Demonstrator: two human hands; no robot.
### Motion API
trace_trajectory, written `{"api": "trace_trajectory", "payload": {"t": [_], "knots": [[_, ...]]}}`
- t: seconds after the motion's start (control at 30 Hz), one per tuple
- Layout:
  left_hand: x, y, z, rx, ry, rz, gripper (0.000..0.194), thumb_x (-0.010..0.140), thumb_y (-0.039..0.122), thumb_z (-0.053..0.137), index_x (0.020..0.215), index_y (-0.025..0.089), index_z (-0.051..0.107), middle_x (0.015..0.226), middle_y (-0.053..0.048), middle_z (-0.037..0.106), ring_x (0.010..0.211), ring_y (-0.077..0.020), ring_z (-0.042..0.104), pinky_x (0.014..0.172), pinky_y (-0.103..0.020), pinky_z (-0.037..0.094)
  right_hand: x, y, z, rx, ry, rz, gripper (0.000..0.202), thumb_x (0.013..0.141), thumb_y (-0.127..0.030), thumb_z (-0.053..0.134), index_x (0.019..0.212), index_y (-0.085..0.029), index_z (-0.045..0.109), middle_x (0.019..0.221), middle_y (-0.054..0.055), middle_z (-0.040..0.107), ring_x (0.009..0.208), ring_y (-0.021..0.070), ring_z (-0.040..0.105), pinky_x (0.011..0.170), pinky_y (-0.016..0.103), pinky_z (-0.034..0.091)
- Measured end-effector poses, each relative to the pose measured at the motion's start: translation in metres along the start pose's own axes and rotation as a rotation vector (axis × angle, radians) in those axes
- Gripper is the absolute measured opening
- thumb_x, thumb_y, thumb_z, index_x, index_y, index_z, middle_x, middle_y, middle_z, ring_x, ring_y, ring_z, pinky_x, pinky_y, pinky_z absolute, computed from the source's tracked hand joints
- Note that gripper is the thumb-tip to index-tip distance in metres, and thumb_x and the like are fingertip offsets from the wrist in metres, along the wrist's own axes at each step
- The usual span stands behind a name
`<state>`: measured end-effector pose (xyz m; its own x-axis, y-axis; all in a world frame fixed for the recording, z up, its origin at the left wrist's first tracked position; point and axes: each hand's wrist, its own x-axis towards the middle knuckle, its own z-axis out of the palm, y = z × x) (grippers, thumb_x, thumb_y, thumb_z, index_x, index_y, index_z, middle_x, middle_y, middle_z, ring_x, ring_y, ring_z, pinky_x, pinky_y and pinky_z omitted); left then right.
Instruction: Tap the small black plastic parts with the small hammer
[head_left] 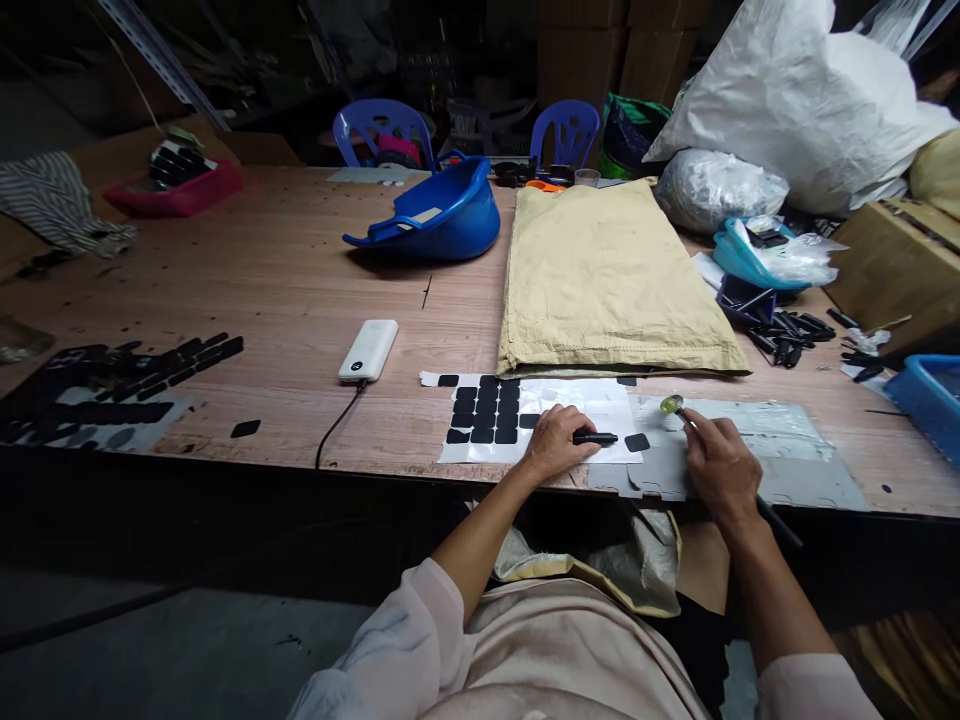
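Observation:
My left hand [556, 440] rests on a white sheet [585, 400] carrying rows of black rounded-square stickers [486, 412]. Its fingers pinch a small black oblong piece [600, 438] that points right. In my right hand [721, 470], closed round its shaft, is a small mallet [673, 405] with a yellow-green head, raised over a grey board [780, 455]; its black handle end sticks out below the wrist. One loose black sticker [637, 442] lies between the hands, where sheet and board meet.
A beige sack [615, 280] lies flat beyond the sheet. Left of it are a white power bank [369, 350] with a cable and a tilted blue basin [450, 215]. At right are black pieces [795, 335], a teal basket [739, 258] and a blue bin [930, 400].

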<state>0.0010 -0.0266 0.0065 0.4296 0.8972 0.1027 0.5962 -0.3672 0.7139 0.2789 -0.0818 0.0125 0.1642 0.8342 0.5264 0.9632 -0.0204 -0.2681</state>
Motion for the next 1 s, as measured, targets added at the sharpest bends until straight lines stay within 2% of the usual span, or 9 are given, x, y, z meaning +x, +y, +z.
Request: {"api": "trace_trajectory", "payload": {"t": [0.17,0.4,0.5,0.6,0.67,0.73,0.87,0.93,1.0], "knots": [[-0.002,-0.001,0.001,0.005,0.005,0.015,0.013,0.083,0.025,0.084,0.094,0.023,0.077,0.095,-0.003,0.072,0.097,-0.0245,0.061,0.091,-0.038,0.049,0.006,0.032,0.015,-0.122,-0.032,-0.046,0.030,0.100,-0.031,0.058,0.118,-0.025,0.081,0.092,0.008,0.067,0.083,0.0202,0.051,0.075,0.033,0.036],[-0.006,0.000,-0.004,0.012,0.030,0.075,0.012,0.085,0.026,0.083,0.094,0.021,0.076,0.094,-0.005,0.072,0.096,-0.0249,0.063,0.089,-0.039,0.050,0.001,0.027,0.018,-0.106,-0.039,0.011,0.032,0.100,-0.034,0.055,0.119,-0.025,0.079,0.096,0.009,0.066,0.087,0.0218,0.048,0.077,0.035,0.032],[-0.032,0.011,-0.007,-0.108,-0.015,0.210,0.014,0.093,0.033,0.076,0.101,0.021,0.076,0.096,-0.006,0.073,0.093,-0.0226,0.066,0.085,-0.035,0.051,0.001,0.026,0.017,-0.122,-0.039,0.021,0.033,0.101,-0.036,0.054,0.119,-0.024,0.079,0.098,0.009,0.067,0.088,0.0221,0.049,0.076,0.034,0.032],[-0.073,0.022,-0.001,-0.214,-0.228,0.299,0.019,0.099,0.037,0.069,0.109,0.023,0.076,0.098,-0.004,0.077,0.087,-0.0184,0.070,0.080,-0.029,0.053,0.000,0.025,0.017,-0.151,-0.034,0.025,0.032,0.102,-0.037,0.055,0.119,-0.024,0.079,0.099,0.009,0.068,0.088,0.0223,0.049,0.076,0.034,0.032],[-0.097,0.023,0.010,-0.134,-0.346,0.221,0.018,0.099,0.037,0.068,0.108,0.023,0.076,0.099,-0.003,0.080,0.088,-0.0191,0.073,0.080,-0.028,0.054,0.000,0.025,0.017,-0.167,-0.033,0.023,0.032,0.101,-0.036,0.055,0.119,-0.024,0.079,0.099,0.009,0.068,0.088,0.0223,0.050,0.076,0.034,0.032],[-0.112,0.017,0.024,0.019,-0.431,0.062,0.020,0.098,0.037,0.067,0.107,0.022,0.076,0.103,-0.006,0.081,0.094,-0.0232,0.076,0.083,-0.031,0.055,-0.001,0.024,0.017,-0.175,-0.035,0.021,0.031,0.101,-0.036,0.055,0.119,-0.024,0.079,0.100,0.009,0.067,0.088,0.0222,0.050,0.075,0.034,0.032],[-0.119,0.007,0.040,0.249,-0.567,-0.249,0.032,0.103,0.039,0.055,0.114,0.019,0.077,0.114,-0.014,0.081,0.106,-0.0324,0.077,0.091,-0.041,0.058,0.000,0.024,0.017,-0.177,-0.031,0.016,0.031,0.101,-0.036,0.055,0.118,-0.023,0.079,0.099,0.009,0.067,0.087,0.0217,0.049,0.075,0.034,0.031],[-0.115,0.011,0.034,0.234,-0.595,-0.262,0.035,0.102,0.038,0.057,0.126,0.020,0.075,0.120,-0.015,0.080,0.111,-0.0328,0.076,0.094,-0.042,0.058,0.000,0.023,0.018,-0.173,-0.028,0.009,0.031,0.101,-0.035,0.055,0.118,-0.023,0.079,0.098,0.009,0.067,0.086,0.0216,0.048,0.074,0.034,0.031],[-0.106,0.020,0.019,0.077,-0.636,-0.161,0.041,0.096,0.038,0.065,0.133,0.023,0.073,0.117,-0.010,0.081,0.107,-0.0284,0.077,0.091,-0.036,0.058,0.000,0.023,0.018,-0.168,-0.025,0.005,0.031,0.101,-0.035,0.055,0.118,-0.023,0.078,0.098,0.009,0.067,0.086,0.0217,0.048,0.074,0.034,0.031]]}}
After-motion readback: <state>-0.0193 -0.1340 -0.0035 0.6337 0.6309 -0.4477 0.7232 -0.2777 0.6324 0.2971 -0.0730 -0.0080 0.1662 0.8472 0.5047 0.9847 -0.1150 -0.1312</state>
